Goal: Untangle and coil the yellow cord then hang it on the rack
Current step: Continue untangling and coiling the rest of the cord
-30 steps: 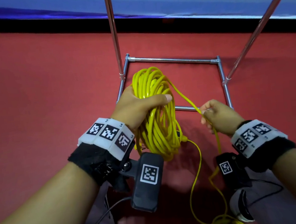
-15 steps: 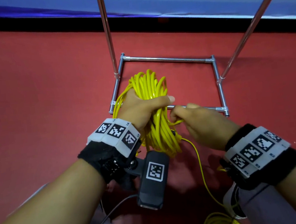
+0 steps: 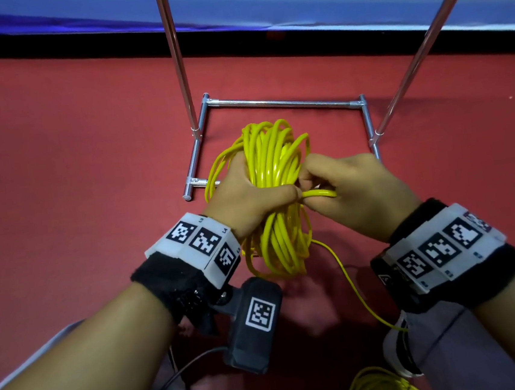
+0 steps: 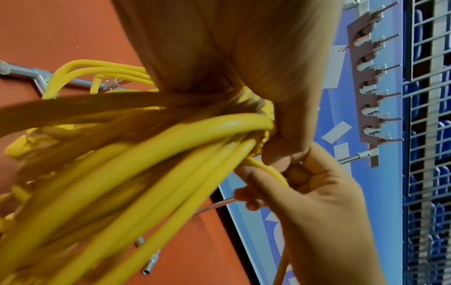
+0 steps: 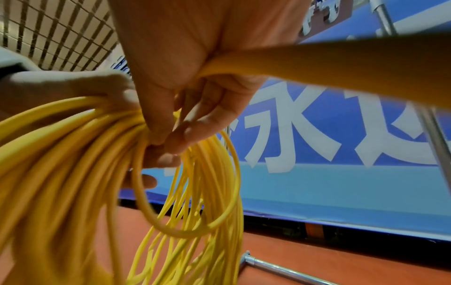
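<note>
**Feeding another loop into the coil**

Since a moment ago my right hand [image 3: 353, 192] has come in from the side to meet my left hand [image 3: 250, 195], bringing a strand with it. My left grip is wrapped round the yellow cord [image 3: 273, 162] coil; my right grip pinches one strand just beside it. Loose cord [image 3: 383, 385] trails to the floor below my grips, and it could snag or knot there. The rack [image 3: 282, 103] base lies beyond my grips; its hanging bar is out of view.
</note>
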The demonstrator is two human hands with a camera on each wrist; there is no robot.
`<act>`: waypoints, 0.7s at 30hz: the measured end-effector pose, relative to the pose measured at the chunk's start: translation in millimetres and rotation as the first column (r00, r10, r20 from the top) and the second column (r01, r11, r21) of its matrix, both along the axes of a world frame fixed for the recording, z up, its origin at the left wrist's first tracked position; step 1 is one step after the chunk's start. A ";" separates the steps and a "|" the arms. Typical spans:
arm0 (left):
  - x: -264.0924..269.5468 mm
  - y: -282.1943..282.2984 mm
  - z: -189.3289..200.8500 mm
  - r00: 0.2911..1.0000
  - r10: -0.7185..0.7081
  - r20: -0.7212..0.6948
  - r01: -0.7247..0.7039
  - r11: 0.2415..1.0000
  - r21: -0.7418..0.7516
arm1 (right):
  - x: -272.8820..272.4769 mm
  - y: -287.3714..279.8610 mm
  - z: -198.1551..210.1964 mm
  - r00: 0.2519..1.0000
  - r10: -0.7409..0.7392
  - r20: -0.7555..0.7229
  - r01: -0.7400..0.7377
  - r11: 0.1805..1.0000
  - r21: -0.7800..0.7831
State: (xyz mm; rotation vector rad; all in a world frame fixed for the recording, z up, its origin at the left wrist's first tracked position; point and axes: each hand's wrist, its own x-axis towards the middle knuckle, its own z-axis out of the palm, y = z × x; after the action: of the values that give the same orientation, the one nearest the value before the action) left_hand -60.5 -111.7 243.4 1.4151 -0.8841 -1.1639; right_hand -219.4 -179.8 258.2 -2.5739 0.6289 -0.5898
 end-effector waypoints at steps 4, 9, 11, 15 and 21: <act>4.6 3.2 -4.8 0.991 -0.061 0.115 0.057 0.997 0.042 | 0.0 -6.2 12.4 0.973 -0.219 -0.068 0.217 0.976 -0.032; 12.5 1.4 -3.4 0.985 -0.038 0.166 0.033 0.999 0.035 | 7.9 -4.8 1.1 0.986 -0.161 -0.050 0.168 0.916 0.365; 16.5 0.5 -3.7 0.983 0.001 0.184 -0.006 1.000 0.028 | 4.3 -5.9 -1.6 0.994 -0.108 -0.004 0.094 0.844 0.528; 29.3 -0.6 -1.6 0.977 0.150 0.152 -0.155 0.988 0.017 | -21.5 -13.4 -8.7 0.998 -0.036 -0.049 0.060 0.707 0.704; 48.2 2.0 7.8 0.963 0.255 0.081 -0.254 0.967 -0.030 | -49.4 -13.2 -23.8 0.996 -0.090 0.013 0.039 0.554 0.831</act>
State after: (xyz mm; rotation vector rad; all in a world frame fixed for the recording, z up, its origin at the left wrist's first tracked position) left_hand -12.3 -109.7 251.1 1.5211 -0.7433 -0.9049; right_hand -268.8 -193.1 234.3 -1.6149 0.7530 -0.2609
